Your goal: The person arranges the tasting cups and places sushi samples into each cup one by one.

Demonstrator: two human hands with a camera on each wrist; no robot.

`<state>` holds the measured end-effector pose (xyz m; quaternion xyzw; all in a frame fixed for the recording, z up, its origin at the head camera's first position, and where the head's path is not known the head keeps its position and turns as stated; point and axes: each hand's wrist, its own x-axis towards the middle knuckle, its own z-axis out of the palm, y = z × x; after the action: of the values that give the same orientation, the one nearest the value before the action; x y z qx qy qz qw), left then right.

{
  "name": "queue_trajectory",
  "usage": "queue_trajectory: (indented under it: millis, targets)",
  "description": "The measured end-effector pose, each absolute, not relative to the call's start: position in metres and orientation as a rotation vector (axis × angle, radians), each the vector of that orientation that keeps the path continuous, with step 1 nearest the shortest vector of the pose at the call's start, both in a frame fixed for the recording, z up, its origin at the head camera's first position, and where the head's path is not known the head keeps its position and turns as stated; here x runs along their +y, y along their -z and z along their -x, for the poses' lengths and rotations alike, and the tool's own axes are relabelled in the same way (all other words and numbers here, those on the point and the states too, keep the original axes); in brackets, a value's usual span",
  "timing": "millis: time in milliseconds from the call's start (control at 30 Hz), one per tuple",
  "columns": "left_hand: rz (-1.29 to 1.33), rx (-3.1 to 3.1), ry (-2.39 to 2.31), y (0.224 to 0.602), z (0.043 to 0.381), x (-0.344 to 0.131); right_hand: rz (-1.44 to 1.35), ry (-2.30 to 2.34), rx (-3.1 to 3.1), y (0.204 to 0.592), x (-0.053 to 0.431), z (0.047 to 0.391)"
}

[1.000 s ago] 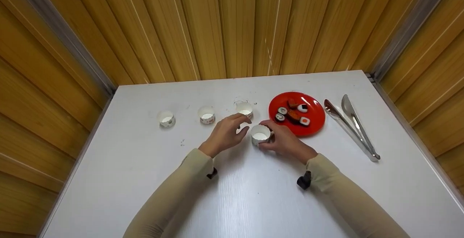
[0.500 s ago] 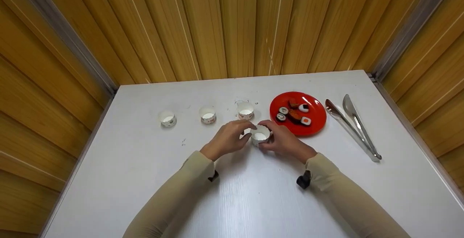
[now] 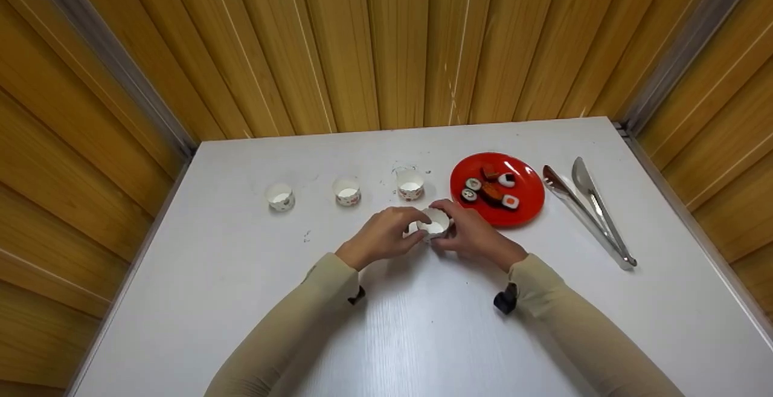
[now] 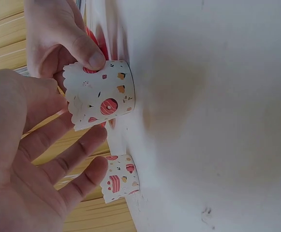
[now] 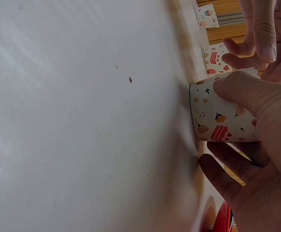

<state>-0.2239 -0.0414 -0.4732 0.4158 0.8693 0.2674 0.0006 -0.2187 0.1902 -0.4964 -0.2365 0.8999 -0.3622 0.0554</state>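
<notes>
You are gripping a printed paper baking cup (image 4: 104, 96) from three o'clock with your right hand (image 3: 473, 232), your left hand (image 3: 386, 231) holding loosely parted fingers at its nine o'clock rim.

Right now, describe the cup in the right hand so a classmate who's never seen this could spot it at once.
On the white table, find the red plate. Off its near-left edge is a white paper cup with scalloped rim and red and orange prints. Only this one is held, by the right hand; three others stand farther back.
</notes>
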Motion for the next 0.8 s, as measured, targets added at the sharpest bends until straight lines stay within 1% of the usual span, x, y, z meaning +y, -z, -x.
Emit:
queue_trajectory:
  millis: [500,800]
  targets:
    - [-1.323,2.746,-0.774,0.4755,0.2219,-0.0405,0.764,1.137,2.742,0.4987,0.1905,0.2199]
    - [-1.322,2.764,-0.756,0.476,0.2213,-0.0391,0.731,1.146,2.718,0.4985,0.1902,0.2196]
